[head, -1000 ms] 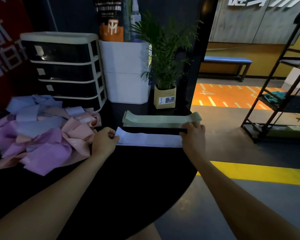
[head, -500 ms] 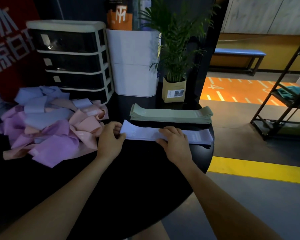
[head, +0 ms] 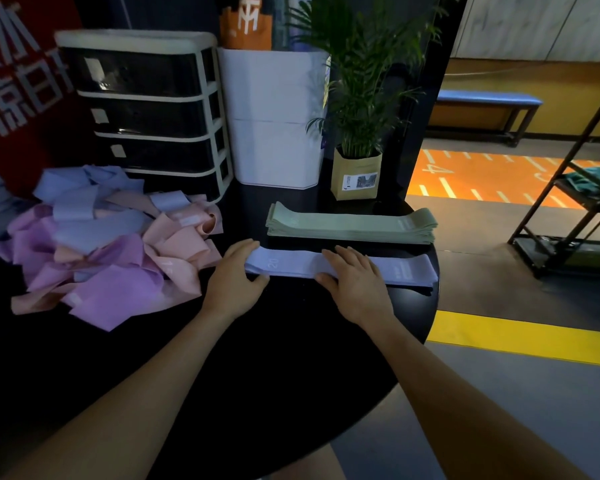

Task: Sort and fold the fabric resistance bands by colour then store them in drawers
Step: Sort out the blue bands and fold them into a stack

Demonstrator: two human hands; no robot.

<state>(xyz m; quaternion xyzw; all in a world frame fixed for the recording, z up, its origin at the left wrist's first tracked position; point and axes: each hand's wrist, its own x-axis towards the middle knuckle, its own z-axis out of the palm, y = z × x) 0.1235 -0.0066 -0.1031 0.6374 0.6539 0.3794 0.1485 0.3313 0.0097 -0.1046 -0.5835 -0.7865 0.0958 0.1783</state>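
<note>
A pale blue band (head: 295, 265) marked 20 lies flat along the far part of the round black table (head: 257, 368). My left hand (head: 235, 282) holds its left end, thumb under the near edge and fingers over the top. My right hand (head: 354, 282) lies flat on the band's middle, fingers straight. Just behind it sits a neat stack of green bands (head: 350, 226). A loose heap of blue, pink and purple bands (head: 108, 244) covers the table's left side. The drawer unit (head: 146, 109) with dark drawers stands at the back left, all drawers closed.
A white bin (head: 274, 126) and a potted plant (head: 357, 168) stand behind the green stack. The table's right edge drops off to the floor with a yellow line (head: 520, 341). A black metal shelf rack (head: 575, 188) stands at the right.
My right hand slid from the blue band's right end to its middle and flattened on it. My left hand stayed at the left end. The camera moved closer.
</note>
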